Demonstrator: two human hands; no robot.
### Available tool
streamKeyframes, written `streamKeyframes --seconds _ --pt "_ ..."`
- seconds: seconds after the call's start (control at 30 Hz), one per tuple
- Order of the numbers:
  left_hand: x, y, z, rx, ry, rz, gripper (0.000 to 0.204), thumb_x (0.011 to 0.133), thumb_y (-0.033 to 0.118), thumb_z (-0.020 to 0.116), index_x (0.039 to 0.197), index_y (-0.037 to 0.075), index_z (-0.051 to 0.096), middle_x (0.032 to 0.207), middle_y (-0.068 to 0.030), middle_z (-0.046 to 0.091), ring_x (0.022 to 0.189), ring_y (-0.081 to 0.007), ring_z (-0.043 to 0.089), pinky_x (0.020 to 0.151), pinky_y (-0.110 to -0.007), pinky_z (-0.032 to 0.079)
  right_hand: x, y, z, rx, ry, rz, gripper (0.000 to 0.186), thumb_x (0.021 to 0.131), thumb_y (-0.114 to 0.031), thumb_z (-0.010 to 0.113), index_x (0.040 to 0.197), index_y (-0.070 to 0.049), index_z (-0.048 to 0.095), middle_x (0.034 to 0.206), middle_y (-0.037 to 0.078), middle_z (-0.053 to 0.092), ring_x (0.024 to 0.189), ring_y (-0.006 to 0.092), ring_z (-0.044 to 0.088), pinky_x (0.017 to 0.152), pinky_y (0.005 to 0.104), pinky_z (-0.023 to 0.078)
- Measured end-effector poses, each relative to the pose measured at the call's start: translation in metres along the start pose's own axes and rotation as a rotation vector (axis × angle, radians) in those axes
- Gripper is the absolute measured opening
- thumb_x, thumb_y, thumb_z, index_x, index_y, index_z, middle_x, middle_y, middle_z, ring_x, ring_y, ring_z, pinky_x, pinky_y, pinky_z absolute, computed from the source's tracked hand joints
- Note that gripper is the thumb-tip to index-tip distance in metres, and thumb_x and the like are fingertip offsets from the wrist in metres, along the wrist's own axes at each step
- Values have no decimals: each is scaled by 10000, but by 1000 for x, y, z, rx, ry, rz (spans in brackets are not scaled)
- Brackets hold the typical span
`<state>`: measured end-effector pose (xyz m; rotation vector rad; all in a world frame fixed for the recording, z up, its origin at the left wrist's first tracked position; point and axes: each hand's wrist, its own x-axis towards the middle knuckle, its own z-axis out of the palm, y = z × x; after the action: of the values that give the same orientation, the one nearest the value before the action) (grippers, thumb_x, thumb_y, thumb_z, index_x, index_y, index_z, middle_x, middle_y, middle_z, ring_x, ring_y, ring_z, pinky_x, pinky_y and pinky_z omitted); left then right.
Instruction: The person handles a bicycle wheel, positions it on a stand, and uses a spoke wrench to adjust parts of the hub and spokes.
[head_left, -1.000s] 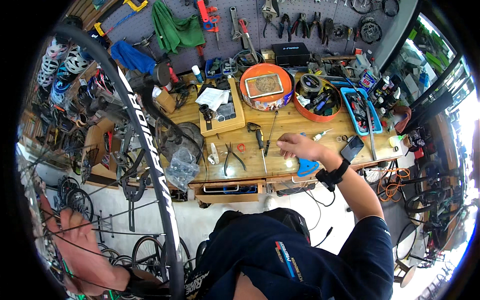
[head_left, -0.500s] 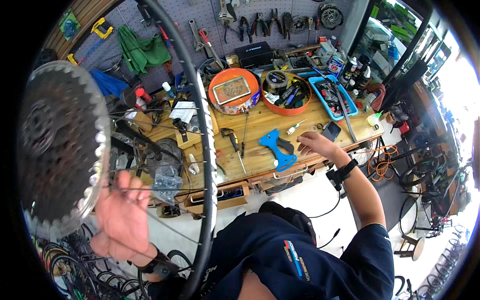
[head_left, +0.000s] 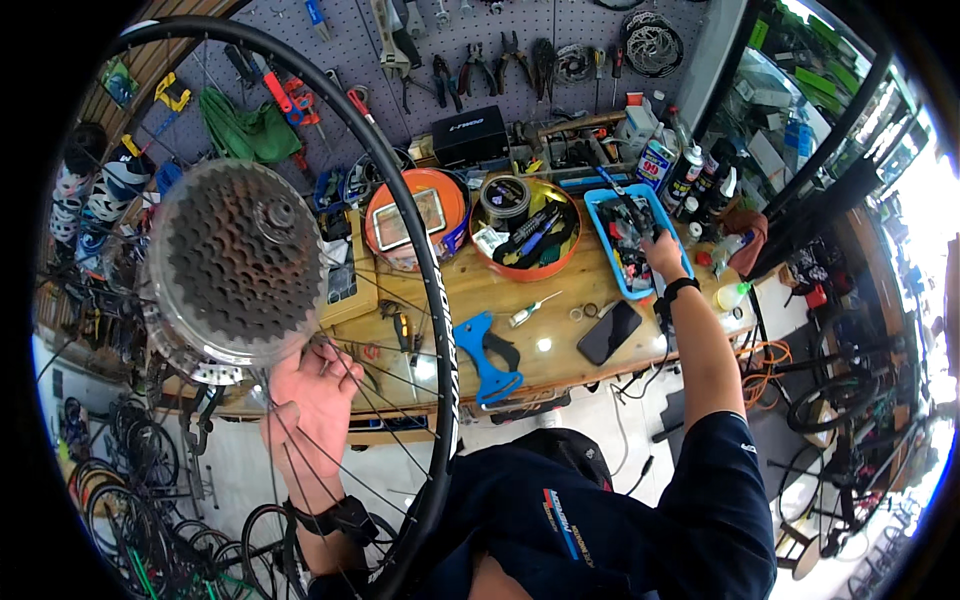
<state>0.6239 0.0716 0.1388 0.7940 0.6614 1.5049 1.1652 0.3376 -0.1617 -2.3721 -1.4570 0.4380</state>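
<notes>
A bicycle wheel (head_left: 432, 290) with a black tyre stands up at the left, its rusty-brown cassette (head_left: 235, 262) and clear plastic disc facing me. Beneath the cassette, my left hand (head_left: 312, 405) is closed on the wheel among the spokes, fingers curled near the hub side; the exact grip is partly hidden. At the right, my right hand (head_left: 662, 255) reaches over the blue basket (head_left: 592, 225), closed around a long dark tool (head_left: 624, 192) lying across it. My forearm hides the tool's near end. Small dark parts fill the basket.
On the wooden bench lie a blue tool (head_left: 484, 358), a phone (head_left: 610, 332), a white-handled screwdriver (head_left: 533, 310) and a yellow-black screwdriver (head_left: 402, 328). Round orange tins (head_left: 545, 272) stand behind. Spray cans (head_left: 685, 172) line the right back; pliers (head_left: 478, 70) hang on the pegboard.
My right hand has moved from beside the blue tool to the long tool in the basket and closed on it. My left hand and the wheel have shifted right, and the cassette has turned more toward me.
</notes>
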Motion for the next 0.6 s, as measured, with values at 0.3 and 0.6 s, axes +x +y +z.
streamKeyframes --seconds 0.3,0.6 --pt "23 -80 32 -5 110 -50 728 655 195 757 1309 30 483 1228 -114 532 1066 -232 480 938 -356 368 41 12 49 314 -72 -85 592 855 -344 688 1211 74 468 1157 347 601 1117 474 571 948 474 464" --pt "39 -123 74 40 -10 -223 631 718 127 707 1303 26 494 1167 -96 549 1013 -202 499 913 -313 387 27 5 38 87 327 69 677 809 -396 713 1226 51 423 1091 278 614 1022 482 581 919 527 463"
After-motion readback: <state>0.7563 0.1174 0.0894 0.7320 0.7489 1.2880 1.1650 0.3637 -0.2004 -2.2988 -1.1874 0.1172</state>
